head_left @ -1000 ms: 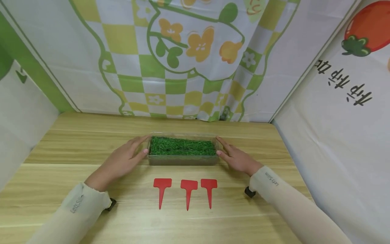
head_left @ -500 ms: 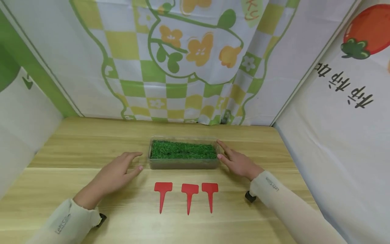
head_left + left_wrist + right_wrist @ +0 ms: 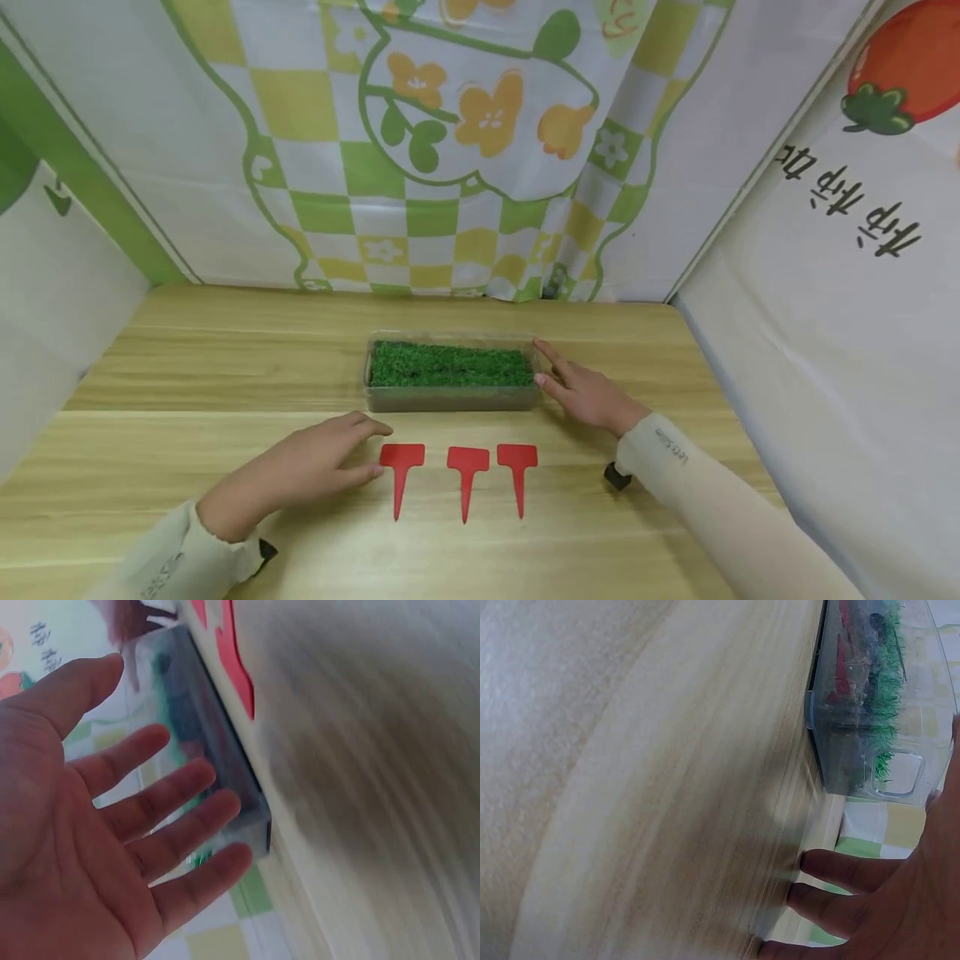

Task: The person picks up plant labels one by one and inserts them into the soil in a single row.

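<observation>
A clear plastic box [image 3: 453, 400] filled with artificial grass [image 3: 450, 364] stands toward the back of the table. In front of it lie three red T-shaped plant labels: a left one [image 3: 402, 456], a middle one [image 3: 468, 459] and a right one [image 3: 517, 456]. My left hand [image 3: 315, 465] reaches in from the left, thumb and forefinger apart at the left label's head; the left wrist view shows its fingers [image 3: 176, 825] spread with nothing in them. At the box's right end, my right hand [image 3: 592, 396] touches the wall with thumb and forefinger, its other fingers [image 3: 847, 870] extended down by the table.
The wooden table [image 3: 225, 350] ends at the back against a checkered, flower-print curtain [image 3: 435, 217]. White printed cloth [image 3: 840, 317] hangs along the right side. A black wrist strap piece [image 3: 617, 476] shows under the right sleeve.
My left hand has let go of the box's left end, drawn back, then come forward and right to the left red label. The right hand stays at the box's right end.
</observation>
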Tool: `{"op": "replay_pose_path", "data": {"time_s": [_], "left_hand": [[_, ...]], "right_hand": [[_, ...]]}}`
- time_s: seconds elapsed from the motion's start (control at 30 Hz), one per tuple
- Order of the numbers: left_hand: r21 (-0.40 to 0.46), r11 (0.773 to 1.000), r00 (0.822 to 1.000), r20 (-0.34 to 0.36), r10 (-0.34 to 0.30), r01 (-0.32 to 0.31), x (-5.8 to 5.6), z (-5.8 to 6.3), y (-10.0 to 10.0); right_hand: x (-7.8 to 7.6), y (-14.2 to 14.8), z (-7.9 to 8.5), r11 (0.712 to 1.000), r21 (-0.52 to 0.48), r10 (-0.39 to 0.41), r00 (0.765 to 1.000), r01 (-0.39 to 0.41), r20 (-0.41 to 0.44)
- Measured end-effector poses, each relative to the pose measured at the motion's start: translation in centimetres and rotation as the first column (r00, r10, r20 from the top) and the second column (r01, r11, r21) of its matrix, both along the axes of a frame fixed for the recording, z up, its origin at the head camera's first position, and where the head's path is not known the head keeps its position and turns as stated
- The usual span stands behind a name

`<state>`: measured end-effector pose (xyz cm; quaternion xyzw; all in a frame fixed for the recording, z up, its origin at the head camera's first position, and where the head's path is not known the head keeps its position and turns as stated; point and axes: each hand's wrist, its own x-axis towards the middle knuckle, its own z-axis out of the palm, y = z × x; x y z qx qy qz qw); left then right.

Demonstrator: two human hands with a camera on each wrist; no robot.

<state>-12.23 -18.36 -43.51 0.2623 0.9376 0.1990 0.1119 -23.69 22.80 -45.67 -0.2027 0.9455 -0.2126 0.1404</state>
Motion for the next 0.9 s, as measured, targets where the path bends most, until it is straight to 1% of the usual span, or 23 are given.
{"op": "replay_pose_path", "data": {"time_s": [0.13,0.2,0.3,0.47,0.57,0.7,0.8,0.9], "left_hand": [[-0.012,1.0,1.0,-0.02,-0.013,0.013,-0.2,-0.5,1.4],[-0.018,1.0,1.0,-0.011,-0.026,0.026,-0.2,-0.9,1.9],[-0.031,0.998,0.999,-0.001,-0.054,0.054,-0.1,-1.3,2.6],[-0.065,0.993,0.994,-0.02,-0.103,0.102,0.0,-1.7,3.3],[-0.087,0.991,0.994,-0.019,-0.108,0.106,0.1,-1.8,3.5],[-0.112,0.99,0.996,-0.017,-0.092,0.09,0.2,-1.9,3.7],[-0.12,0.989,0.996,-0.027,-0.091,0.087,0.3,-2.0,3.8],[-0.11,0.989,0.995,-0.032,-0.099,0.095,0.2,-2.2,3.8]], "right_hand": [[-0.2,0.1,0.1,1.0,0.003,-0.007,1.0,0.007,0.004],[-0.2,0.2,0.1,1.0,0.012,-0.009,1.0,0.009,0.014],[-0.1,0.3,0.0,1.0,0.016,-0.014,1.0,0.013,0.019],[-0.3,0.4,-0.1,1.0,0.003,-0.013,1.0,0.013,0.01],[-0.5,0.4,-0.4,1.0,-0.003,-0.009,1.0,0.009,0.014],[-0.5,0.3,-0.5,1.0,-0.002,-0.004,1.0,0.004,0.02],[-0.3,0.2,-0.3,1.0,0.003,-0.011,1.0,0.011,0.024],[-0.2,0.2,0.0,1.0,0.003,-0.013,1.0,0.013,0.023]]}}
